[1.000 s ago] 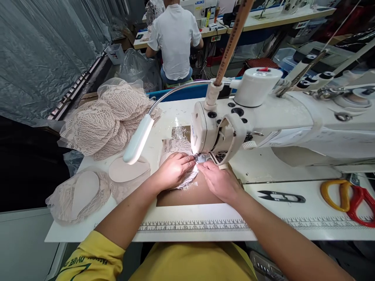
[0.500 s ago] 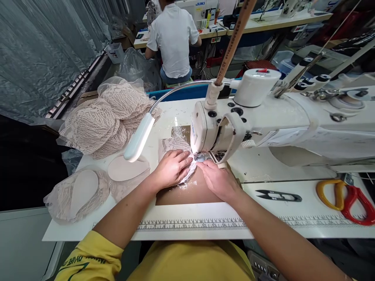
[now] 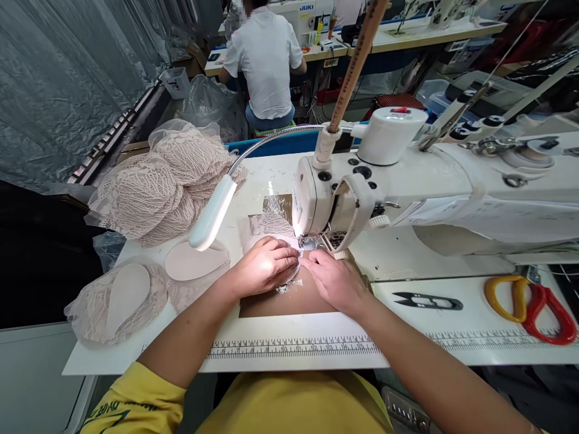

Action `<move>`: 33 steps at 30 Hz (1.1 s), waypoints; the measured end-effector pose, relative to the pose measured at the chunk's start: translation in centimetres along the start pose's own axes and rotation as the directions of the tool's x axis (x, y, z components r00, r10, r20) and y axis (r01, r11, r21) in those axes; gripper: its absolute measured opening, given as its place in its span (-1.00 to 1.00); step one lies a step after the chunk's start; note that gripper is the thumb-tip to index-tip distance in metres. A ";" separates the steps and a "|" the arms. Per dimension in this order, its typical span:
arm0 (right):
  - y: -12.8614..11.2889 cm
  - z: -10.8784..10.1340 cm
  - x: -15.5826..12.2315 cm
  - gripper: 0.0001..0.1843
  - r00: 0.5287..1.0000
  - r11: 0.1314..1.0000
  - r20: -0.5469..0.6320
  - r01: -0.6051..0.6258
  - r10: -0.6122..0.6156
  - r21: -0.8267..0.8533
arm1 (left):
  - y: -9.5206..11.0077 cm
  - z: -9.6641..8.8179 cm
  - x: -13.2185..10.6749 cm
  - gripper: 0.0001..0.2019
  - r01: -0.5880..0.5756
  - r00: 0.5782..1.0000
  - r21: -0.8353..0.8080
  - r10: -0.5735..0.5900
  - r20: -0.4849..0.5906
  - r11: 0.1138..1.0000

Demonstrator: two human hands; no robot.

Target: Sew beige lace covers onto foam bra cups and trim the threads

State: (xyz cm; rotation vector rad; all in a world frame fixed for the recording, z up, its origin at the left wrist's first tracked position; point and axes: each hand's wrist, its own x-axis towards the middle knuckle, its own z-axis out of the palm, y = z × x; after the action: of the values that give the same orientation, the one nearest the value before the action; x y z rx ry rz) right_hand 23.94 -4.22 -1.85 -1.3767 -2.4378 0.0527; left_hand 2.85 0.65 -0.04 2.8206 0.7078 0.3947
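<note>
A pale lace fabric piece lies under the needle area of the white sewing machine. My left hand rests on it just left of the presser foot, fingers bent and pressed together on the lace. On the other side my right hand has its fingers closed, with the tips at the edge of the lace near the presser foot. Both hands partly hide the fabric. Beneath them is a brown sheet on the white table, shiny in places.
Stacked lace pieces lie at the left, with pale oval pads on lace nearer me. A lamp hangs beside the machine. Thread snips and red-and-yellow scissors lie right. A person in white sits ahead.
My left fingers have bent and drawn together toward the presser foot. The lace has turned slightly beneath them. My right fingers have curled in more, staying near the needle.
</note>
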 end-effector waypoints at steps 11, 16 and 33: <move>-0.5 0.2 0.0 -0.58 0.996 0.996 0.084 0.019 -0.011 -0.084 | -1.9 0.3 -0.1 -0.65 -0.145 0.980 0.079 0.132 0.152 0.986; -0.5 0.3 0.2 -0.60 0.997 0.994 0.077 -0.022 0.031 -0.109 | -1.6 0.2 0.0 -0.62 -0.080 0.990 0.061 0.072 0.123 0.995; 0.6 0.5 -0.7 -0.67 0.996 0.995 -0.080 -0.022 0.030 0.093 | -0.6 -0.6 -0.2 -0.77 0.053 0.993 -0.068 -0.045 0.105 0.996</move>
State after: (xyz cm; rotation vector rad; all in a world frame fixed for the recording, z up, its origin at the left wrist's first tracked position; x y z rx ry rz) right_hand 24.59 -4.45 -2.64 -1.3438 -2.3213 0.1121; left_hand 2.26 1.14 0.36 2.7286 0.7248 0.2587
